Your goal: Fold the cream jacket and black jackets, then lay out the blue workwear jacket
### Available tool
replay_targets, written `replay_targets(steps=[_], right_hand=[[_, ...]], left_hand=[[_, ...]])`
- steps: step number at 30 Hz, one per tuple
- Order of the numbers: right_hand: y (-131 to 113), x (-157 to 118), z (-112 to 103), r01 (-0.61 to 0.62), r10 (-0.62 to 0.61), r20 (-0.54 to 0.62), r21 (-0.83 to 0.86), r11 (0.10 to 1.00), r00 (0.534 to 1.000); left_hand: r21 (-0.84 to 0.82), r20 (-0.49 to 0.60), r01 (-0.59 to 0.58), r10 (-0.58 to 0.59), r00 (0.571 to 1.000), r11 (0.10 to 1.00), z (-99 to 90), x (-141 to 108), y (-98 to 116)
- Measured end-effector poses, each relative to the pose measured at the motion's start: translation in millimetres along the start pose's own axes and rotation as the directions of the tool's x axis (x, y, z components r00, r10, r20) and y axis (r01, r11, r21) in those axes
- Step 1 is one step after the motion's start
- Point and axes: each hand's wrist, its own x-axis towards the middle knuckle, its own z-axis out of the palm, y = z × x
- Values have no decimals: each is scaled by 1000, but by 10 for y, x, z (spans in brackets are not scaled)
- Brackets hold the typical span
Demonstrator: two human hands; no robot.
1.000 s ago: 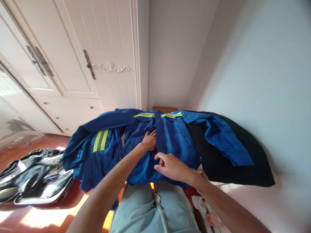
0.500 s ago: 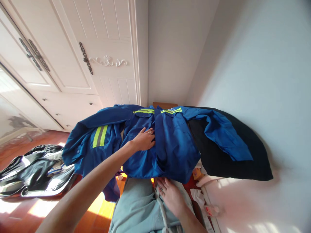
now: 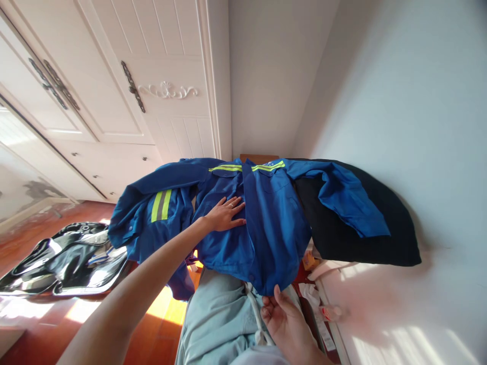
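Observation:
A blue work jacket (image 3: 274,213) with yellow-and-grey reflective bands across the chest lies spread out in front of me, collar away from me. My left hand (image 3: 225,214), wearing a ring, rests flat on its front beside the placket, fingers spread. At the bottom hem, my right hand (image 3: 283,317) is palm up with curled fingers, its thumb over the hem edge, pinching the jacket there. One sleeve (image 3: 352,205) stretches right over a black cloth item (image 3: 391,238); the other (image 3: 163,177) reaches left above blue cloth with a reflective band (image 3: 162,205).
A white wardrobe (image 3: 167,106) stands at the back left and a pale wall (image 3: 399,101) on the right. On the wooden floor at left lies an open suitcase (image 3: 72,263) with things in it. My grey-green trousers (image 3: 213,314) are below the jacket. A bottle (image 3: 331,313) lies at right.
My right hand has turned palm up and moved from below the jacket to its hem, which now hangs closer to me. The left hand stays on the jacket front, its fingers more spread.

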Motion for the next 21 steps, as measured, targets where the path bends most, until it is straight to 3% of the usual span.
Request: replay_targets(steps=[4,8,12,15,18,21], right_hand=[[60,23,103,-39,39,-3,58,998,999],[160,147,181,-54,55,72,-15,998,996],[307,245,245,-102,103,16,-52,993,995],[360,296,253,-45,47,16,-112,993,999],[347,334,206,29,-43,-70,-187,982,997],[324,372,150,4,-60,-230,-240,971,971]], left_hand=[[24,15,25,-25,1000,999,-81,11,53],[84,-40,-50,54,998,995,-173,15,165],[31,35,-98,97,995,995,-187,-18,274],[2,46,-64,64,997,998,-138,-51,292],[-12,40,-53,53,998,999,-79,-66,260],[-53,43,-45,47,998,998,-65,-40,213]])
